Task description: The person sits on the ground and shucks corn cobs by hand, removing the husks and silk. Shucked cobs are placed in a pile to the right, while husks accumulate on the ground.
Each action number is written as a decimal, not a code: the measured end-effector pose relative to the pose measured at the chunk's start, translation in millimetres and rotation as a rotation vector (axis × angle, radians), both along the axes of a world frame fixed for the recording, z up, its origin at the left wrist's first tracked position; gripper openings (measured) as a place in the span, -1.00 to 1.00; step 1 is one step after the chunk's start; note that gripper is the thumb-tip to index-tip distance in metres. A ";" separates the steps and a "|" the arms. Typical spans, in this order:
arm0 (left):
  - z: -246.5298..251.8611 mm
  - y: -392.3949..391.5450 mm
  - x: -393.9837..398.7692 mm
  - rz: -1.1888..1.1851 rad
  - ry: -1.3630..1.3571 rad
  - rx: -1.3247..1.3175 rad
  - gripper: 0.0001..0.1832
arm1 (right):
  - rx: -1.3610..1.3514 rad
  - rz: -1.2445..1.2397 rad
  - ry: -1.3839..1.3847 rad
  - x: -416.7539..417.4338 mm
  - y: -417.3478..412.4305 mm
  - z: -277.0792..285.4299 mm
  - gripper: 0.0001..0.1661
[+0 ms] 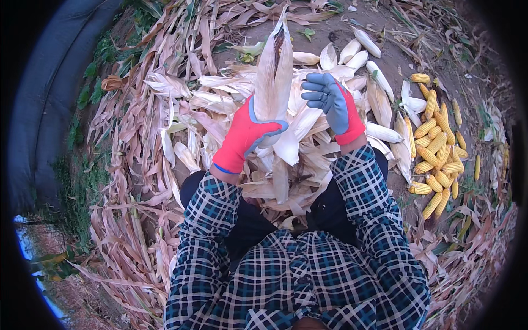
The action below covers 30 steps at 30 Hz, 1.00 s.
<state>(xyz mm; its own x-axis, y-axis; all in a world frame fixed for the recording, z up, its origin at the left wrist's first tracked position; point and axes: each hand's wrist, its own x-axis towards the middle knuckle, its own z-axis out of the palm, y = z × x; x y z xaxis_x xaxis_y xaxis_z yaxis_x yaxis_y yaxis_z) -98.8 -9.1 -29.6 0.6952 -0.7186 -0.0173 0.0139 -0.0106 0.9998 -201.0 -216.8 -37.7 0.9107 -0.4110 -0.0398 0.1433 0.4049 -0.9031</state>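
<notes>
My left hand (243,134), in a red and grey coated work glove, grips the lower end of an ear of corn in its pale dry husk (270,88). The ear stands with its tip away from me, and the husk is split near the tip, showing dark silk. To the right of it my right hand (333,103), gloved alike, is raised with fingers extended and apart from the ear. A small dark item shows at its fingers, too small to name. Beneath both hands lies a heap of loose corn husks (305,123).
On the right is a pile of husked yellow corn cobs (439,144). Several ears still in husks (381,78) lie on the bare soil beyond my right hand. Dry corn stalks (136,136) spread along the left, beside a dark sheet (45,95).
</notes>
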 end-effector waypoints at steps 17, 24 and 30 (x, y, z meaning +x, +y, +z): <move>-8.1 4.0 -2.4 -0.005 -0.707 0.424 -0.05 | -0.183 -0.259 -0.066 -15.1 -13.8 18.2 -0.67; -5.6 10.7 6.8 -0.023 -0.865 0.449 -0.03 | -0.263 -0.161 0.041 -19.9 -17.5 20.4 -0.65; -9.3 17.1 8.9 -0.095 -0.737 0.418 -0.03 | -0.239 -0.124 0.031 -20.5 -16.2 19.1 -0.68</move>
<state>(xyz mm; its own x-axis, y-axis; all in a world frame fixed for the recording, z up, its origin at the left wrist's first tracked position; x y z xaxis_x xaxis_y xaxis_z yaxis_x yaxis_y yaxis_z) -89.9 8.0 -38.9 0.5700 -0.8097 0.1392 -0.6586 -0.3490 0.6667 -221.6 -233.0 -18.6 0.8525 -0.5208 0.0447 0.1494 0.1607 -0.9756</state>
